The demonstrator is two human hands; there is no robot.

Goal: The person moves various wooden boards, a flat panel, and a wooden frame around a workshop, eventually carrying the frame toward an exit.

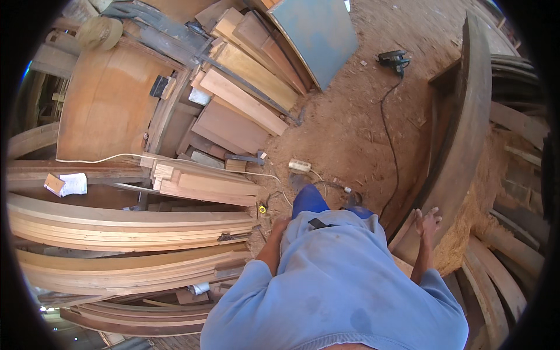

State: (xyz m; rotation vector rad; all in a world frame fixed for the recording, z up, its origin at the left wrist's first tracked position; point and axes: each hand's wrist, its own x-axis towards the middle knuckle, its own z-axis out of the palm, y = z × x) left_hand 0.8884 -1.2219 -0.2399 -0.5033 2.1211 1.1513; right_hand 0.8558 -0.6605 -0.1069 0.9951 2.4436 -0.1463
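Head view: one long wooden plank (469,116), two to four o'clock; likely heavy, stiff, rough rather than slippery, hardly fragile; best held by both long edges, near mid-length. Right hand (427,221), between three and four o'clock, fingers spread, gripping nothing, by the plank's near end, contact uncertain; forearm (422,259) pointing towards twelve. Left hand (282,224), six o'clock, lowered beside the blue shirt (344,262); fingers mostly hidden, cannot tell whether closed.

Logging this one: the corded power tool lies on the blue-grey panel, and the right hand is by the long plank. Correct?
Not quite: the corded power tool lies on the ground, apart from the blue-grey panel, as the head view shows. The right hand is by the long plank.
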